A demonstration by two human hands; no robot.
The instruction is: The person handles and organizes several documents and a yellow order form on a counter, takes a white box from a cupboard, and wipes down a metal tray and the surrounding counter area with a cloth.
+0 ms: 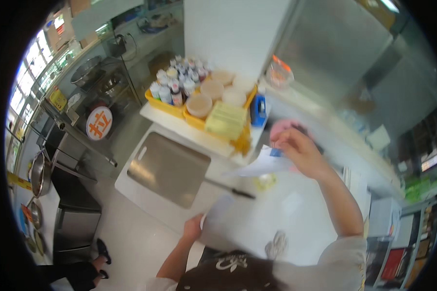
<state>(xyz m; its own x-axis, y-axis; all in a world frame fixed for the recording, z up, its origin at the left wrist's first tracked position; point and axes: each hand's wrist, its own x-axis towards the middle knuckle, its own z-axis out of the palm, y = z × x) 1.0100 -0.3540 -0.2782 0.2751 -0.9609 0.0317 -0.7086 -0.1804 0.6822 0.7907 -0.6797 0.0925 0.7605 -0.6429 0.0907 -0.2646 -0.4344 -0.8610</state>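
My right hand [302,154] is raised over the far right part of the white table [296,208], its fingers pinched on a thin white sheet [255,165] with a blue patch. The sheet sags to the left. Closer to me, my left hand [193,228] is closed round a pale, partly see-through flat thing [219,208], too blurred to name. Between the hands lies a knife [243,194] with a black handle. A small yellowish item [264,182] rests beyond it. Behind my right hand is a pink round thing [289,127], partly hidden.
A grey-brown board [170,169] with a slot lies on the table's left. Yellow baskets [194,120] hold small bottles and round tubs beyond it. A crumpled cloth [276,244] lies near me. Another person's leg [98,264] shows at lower left.
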